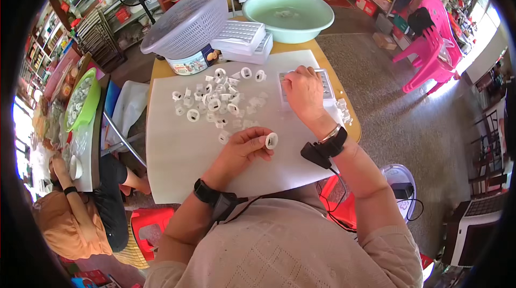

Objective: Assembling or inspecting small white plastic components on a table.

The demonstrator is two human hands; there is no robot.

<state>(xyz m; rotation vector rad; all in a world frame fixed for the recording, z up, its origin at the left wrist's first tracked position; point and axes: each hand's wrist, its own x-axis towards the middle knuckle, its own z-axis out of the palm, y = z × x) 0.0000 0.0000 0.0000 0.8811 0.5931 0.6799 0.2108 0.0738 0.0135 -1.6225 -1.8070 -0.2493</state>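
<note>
My left hand (243, 147) pinches a small white plastic ring piece (272, 140) between thumb and fingers, just above the white sheet (177, 153) that covers the table. My right hand (304, 91) rests farther out on a white gridded tray (327, 85), fingers curled down onto it; whether it holds anything is hidden. A loose pile of several white ring pieces (215, 100) lies on the sheet to the left of the tray, beyond my left hand. A few more pieces (344, 110) sit by the tray's right side.
A lilac plastic basket (188, 22) leans on a round tin (188, 64) at the far left. Stacked white trays (244, 41) and a green basin (287, 15) stand at the back. Another person (80, 207) sits low at the left. Pink chairs (430, 46) stand at the right.
</note>
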